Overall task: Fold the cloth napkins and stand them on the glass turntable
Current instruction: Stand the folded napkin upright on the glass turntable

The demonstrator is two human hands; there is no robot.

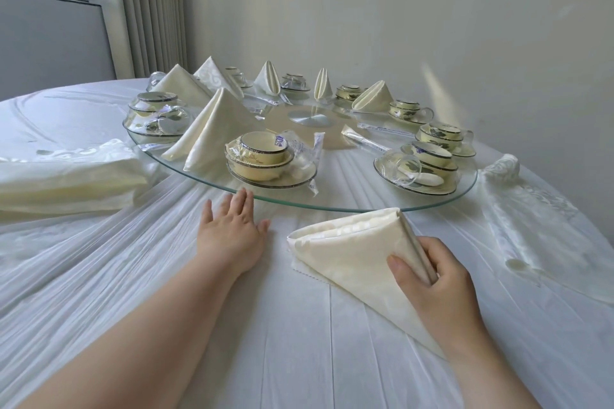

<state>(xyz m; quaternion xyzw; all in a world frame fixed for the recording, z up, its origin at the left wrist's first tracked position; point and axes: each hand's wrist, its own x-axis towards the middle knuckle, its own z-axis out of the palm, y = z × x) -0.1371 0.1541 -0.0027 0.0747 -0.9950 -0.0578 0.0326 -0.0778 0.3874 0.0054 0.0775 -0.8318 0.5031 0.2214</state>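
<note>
I log right hand (438, 279) pinching the folded napkin (345, 249), glass turntable (332, 208) just beyond it; left hand (229, 231) lies spread on the counter (315, 359) at the rim.

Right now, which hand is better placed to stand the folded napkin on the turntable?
Right hand: it grips the folded cream cloth napkin; the left hand rests empty by the round glass turntable.

The right hand (442, 282) covers part of the folded napkin (349, 252); wrapper print (280, 142) unreadable
</note>
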